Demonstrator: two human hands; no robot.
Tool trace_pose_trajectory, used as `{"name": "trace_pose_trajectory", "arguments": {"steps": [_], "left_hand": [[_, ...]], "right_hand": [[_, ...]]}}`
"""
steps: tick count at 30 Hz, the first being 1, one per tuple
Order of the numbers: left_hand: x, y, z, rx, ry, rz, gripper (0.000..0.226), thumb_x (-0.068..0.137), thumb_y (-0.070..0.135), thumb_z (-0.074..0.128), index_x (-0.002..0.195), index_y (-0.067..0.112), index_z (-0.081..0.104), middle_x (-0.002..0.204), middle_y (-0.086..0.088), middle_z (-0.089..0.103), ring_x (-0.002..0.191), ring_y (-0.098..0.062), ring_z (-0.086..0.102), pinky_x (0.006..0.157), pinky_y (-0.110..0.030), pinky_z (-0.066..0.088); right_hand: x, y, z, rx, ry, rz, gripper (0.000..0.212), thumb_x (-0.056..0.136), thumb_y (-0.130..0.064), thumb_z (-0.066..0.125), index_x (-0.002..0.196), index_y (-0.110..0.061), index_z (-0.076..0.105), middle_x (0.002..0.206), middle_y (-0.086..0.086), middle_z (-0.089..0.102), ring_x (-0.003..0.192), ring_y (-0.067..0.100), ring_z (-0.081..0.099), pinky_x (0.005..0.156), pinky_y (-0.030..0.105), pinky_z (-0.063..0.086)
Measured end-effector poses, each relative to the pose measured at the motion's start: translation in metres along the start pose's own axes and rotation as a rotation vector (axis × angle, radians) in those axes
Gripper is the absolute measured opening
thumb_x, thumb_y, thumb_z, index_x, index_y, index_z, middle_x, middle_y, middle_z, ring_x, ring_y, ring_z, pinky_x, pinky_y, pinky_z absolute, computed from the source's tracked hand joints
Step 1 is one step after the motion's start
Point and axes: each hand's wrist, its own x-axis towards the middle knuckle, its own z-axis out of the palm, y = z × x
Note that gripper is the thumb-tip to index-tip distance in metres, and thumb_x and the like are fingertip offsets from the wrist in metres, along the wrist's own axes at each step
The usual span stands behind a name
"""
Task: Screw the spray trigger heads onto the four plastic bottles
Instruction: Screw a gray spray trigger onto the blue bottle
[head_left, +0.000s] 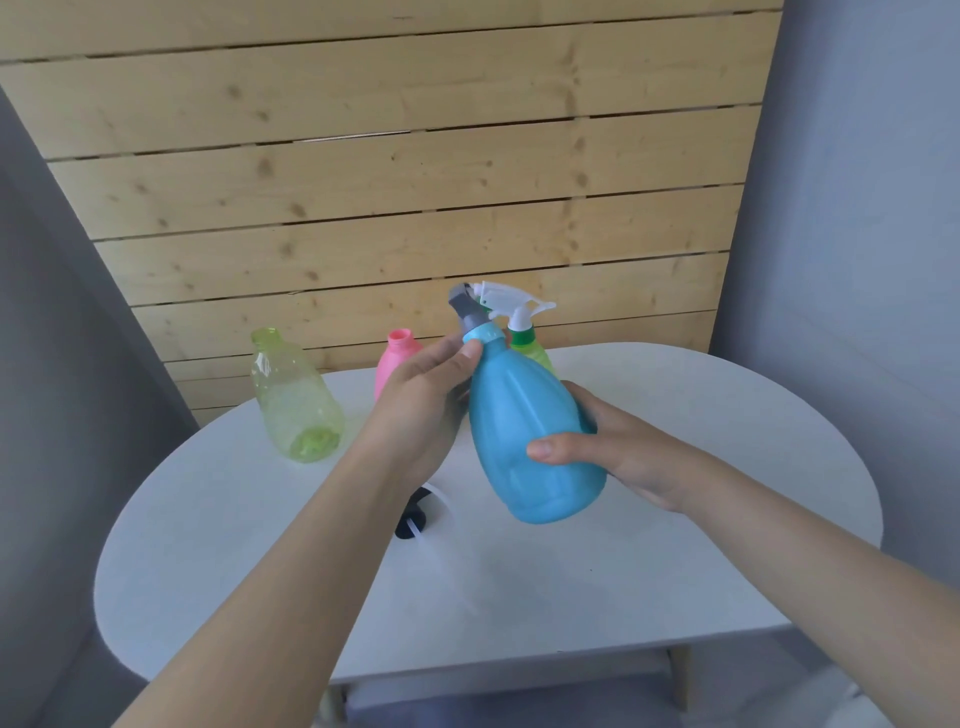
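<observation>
Threading was the step in hand, as I judged it: the blue bottle (535, 431) was held tilted above the worktop (675, 571), its grey trigger head (465, 306) already seated on the neck, with the blue collar (483, 338) under the fingertips. To do it well, I thought, the head should be kept square to the neck and the collar alone turned, the body held dead steady, stopping once it went firm so the plastic thread did not strip. The left hand (421, 395) reached in from the side, palm turned away, its grip narrow, thumb and fingers pinching the collar. The right hand (613, 452) cupped the body low from the far side, thumb laid across the front, its grip wrapped firmly round the bottle. Both forearms came up from the near edge and met over the middle. Behind stood a green bottle (530, 353) with a white head (511, 304) on it, seemingly finished; a pink bottle (397, 364) and a clear yellow-green one (296, 400) stood open-necked further left. A dark head (413, 519) lay on the worktop under the left wrist, mostly hidden.
</observation>
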Motion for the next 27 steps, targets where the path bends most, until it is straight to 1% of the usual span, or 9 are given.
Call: {"name": "trace_pose_trajectory", "arguments": {"steps": [3, 6, 12, 15, 17, 21, 23, 25, 27], "left_hand": [[0.0001, 0.0015, -0.0025, 0.010, 0.043, 0.034, 0.024, 0.085, 0.021, 0.057, 0.104, 0.009, 0.066, 0.111, -0.010, 0.064, 0.096, -0.019, 0.065, 0.079, -0.028, 0.051], [-0.0002, 0.0032, -0.0049, -0.018, 0.009, 0.037, 0.021, 0.086, 0.019, 0.056, 0.103, 0.011, 0.066, 0.107, -0.006, 0.068, 0.100, -0.019, 0.065, 0.085, -0.031, 0.051], [-0.0032, 0.0042, -0.0071, 0.019, -0.131, 0.083, 0.025, 0.092, 0.007, 0.047, 0.098, 0.017, 0.069, 0.114, -0.004, 0.066, 0.105, -0.018, 0.062, 0.085, -0.025, 0.051], [-0.0031, 0.0057, -0.0096, 0.096, -0.152, 0.082, 0.027, 0.093, 0.005, 0.042, 0.112, 0.009, 0.062, 0.114, -0.006, 0.065, 0.104, -0.017, 0.061, 0.088, -0.026, 0.050], [-0.0034, 0.0056, -0.0096, 0.108, -0.144, 0.082, 0.029, 0.092, 0.005, 0.041, 0.114, 0.007, 0.060, 0.111, -0.006, 0.066, 0.102, -0.018, 0.062, 0.086, -0.027, 0.050], [-0.0046, 0.0036, -0.0036, 0.073, -0.058, 0.057, 0.036, 0.086, 0.030, 0.060, 0.110, 0.005, 0.063, 0.116, -0.013, 0.063, 0.102, -0.021, 0.064, 0.085, -0.029, 0.052], [-0.0038, 0.0030, -0.0017, 0.050, -0.006, 0.046, 0.035, 0.075, 0.033, 0.064, 0.100, 0.008, 0.066, 0.117, -0.014, 0.059, 0.098, -0.022, 0.062, 0.082, -0.030, 0.054], [-0.0026, 0.0027, -0.0018, 0.000, -0.003, 0.044, 0.031, 0.075, 0.030, 0.064, 0.096, 0.007, 0.064, 0.110, -0.012, 0.059, 0.095, -0.024, 0.060, 0.083, -0.033, 0.053], [-0.0015, 0.0026, -0.0012, -0.056, -0.033, 0.050, 0.024, 0.078, 0.026, 0.060, 0.093, 0.008, 0.068, 0.096, -0.008, 0.068, 0.090, -0.022, 0.065, 0.081, -0.032, 0.055]], "right_hand": [[0.0002, 0.0017, 0.0011, -0.067, 0.057, -0.034, 0.073, 0.055, -0.040, 0.082, 0.117, -0.046, 0.045, 0.112, -0.020, 0.063, 0.097, -0.003, 0.063, 0.075, 0.018, 0.052], [0.0013, 0.0036, 0.0030, -0.108, 0.112, -0.076, 0.071, 0.056, -0.035, 0.082, 0.113, -0.050, 0.042, 0.111, -0.023, 0.059, 0.093, -0.008, 0.062, 0.068, 0.012, 0.051], [-0.0008, 0.0010, 0.0020, -0.072, 0.067, -0.061, 0.073, 0.051, -0.048, 0.079, 0.116, -0.046, 0.046, 0.103, -0.025, 0.065, 0.095, -0.002, 0.064, 0.071, 0.017, 0.052], [-0.0015, 0.0009, 0.0030, -0.080, 0.063, -0.056, 0.072, 0.049, -0.050, 0.079, 0.113, -0.048, 0.047, 0.101, -0.026, 0.065, 0.094, -0.003, 0.065, 0.069, 0.016, 0.052], [-0.0020, 0.0014, 0.0035, -0.085, 0.066, -0.053, 0.072, 0.049, -0.050, 0.079, 0.113, -0.048, 0.047, 0.101, -0.026, 0.065, 0.093, -0.003, 0.065, 0.070, 0.017, 0.052], [-0.0024, 0.0012, 0.0069, -0.088, 0.066, -0.066, 0.071, 0.050, -0.050, 0.079, 0.113, -0.049, 0.046, 0.101, -0.028, 0.065, 0.095, -0.004, 0.064, 0.070, 0.016, 0.051], [-0.0023, 0.0012, 0.0085, -0.085, 0.058, -0.074, 0.069, 0.050, -0.049, 0.079, 0.111, -0.050, 0.047, 0.101, -0.029, 0.064, 0.096, -0.004, 0.063, 0.070, 0.015, 0.051], [-0.0025, 0.0012, 0.0094, -0.064, 0.044, -0.076, 0.067, 0.051, -0.049, 0.078, 0.111, -0.049, 0.048, 0.101, -0.028, 0.065, 0.096, -0.002, 0.064, 0.071, 0.017, 0.052], [-0.0033, 0.0016, 0.0089, -0.027, 0.035, -0.070, 0.067, 0.051, -0.049, 0.076, 0.112, -0.047, 0.049, 0.102, -0.024, 0.066, 0.097, 0.001, 0.065, 0.073, 0.019, 0.052]]}}
